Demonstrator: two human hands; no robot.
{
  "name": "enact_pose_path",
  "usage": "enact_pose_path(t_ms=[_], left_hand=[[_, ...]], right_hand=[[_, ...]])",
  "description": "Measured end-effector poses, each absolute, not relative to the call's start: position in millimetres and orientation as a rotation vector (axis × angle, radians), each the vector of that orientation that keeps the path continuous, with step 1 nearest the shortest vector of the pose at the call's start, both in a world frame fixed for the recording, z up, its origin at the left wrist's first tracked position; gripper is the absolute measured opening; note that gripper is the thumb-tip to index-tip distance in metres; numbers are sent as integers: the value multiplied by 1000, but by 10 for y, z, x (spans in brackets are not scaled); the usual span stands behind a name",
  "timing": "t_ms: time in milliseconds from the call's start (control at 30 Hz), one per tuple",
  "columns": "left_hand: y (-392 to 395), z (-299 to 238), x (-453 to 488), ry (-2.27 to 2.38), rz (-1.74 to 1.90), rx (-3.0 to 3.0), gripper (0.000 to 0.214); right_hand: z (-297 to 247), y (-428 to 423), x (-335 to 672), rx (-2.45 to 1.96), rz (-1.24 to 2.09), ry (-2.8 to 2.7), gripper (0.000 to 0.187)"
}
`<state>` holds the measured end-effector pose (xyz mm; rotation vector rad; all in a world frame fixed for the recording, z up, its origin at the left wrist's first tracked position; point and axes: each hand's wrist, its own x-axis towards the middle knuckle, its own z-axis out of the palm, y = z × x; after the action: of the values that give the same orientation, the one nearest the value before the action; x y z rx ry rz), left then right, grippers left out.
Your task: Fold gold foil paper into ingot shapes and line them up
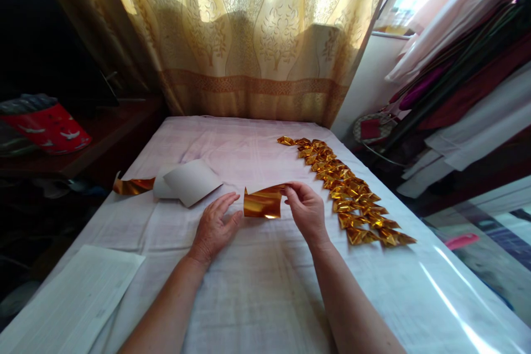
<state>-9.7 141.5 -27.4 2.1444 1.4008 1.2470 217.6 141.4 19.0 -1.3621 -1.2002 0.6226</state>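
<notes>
Between my hands is a sheet of shiny gold foil paper (263,203), curled up at its edges. My right hand (306,211) pinches its upper right corner between thumb and fingers. Just left of the sheet, my left hand (216,225) holds nothing, its thumb and fingers apart. Beyond the left hand lie white-backed sheets (194,181), overlapping and curled, and another gold foil sheet (135,186) shows at their left end. Folded gold paper pieces (346,191) stand in rows to the right of my right hand.
The table has a pale cloth (257,293). Printed paper (74,298) lies at its near left. A patterned curtain (249,38) hangs behind. A red bag (53,128) sits on dark furniture at left; clothes (468,83) hang at right.
</notes>
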Motion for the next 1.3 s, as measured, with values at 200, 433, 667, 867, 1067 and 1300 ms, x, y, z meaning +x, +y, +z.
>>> enact_pose_path(t_ms=[200,433,667,867,1067,1300], left_hand=[[1388,-194,-82,1550,1271,1787,50],[1359,-134,-118,1386,1032,1601,61],[1404,-204,-167,1401,1030,1675,55],[1424,-160,-203,1402,1047,1838,46],[1389,-105,-219,1425,1047,1975,42],[1301,25,-181,1321,1151,2057,51]], right_hand=[[274,1352,2031,-1048,823,-1092,17],[234,1334,2052,-958,1079,-1090,7],[363,1308,2296,-1049,1441,-1357,8],[418,1282,2477,-1277,1363,-1744,9],[513,1218,2502,-1408,1142,-2015,19],[666,1156,2524,-1537,1000,-2201,25]])
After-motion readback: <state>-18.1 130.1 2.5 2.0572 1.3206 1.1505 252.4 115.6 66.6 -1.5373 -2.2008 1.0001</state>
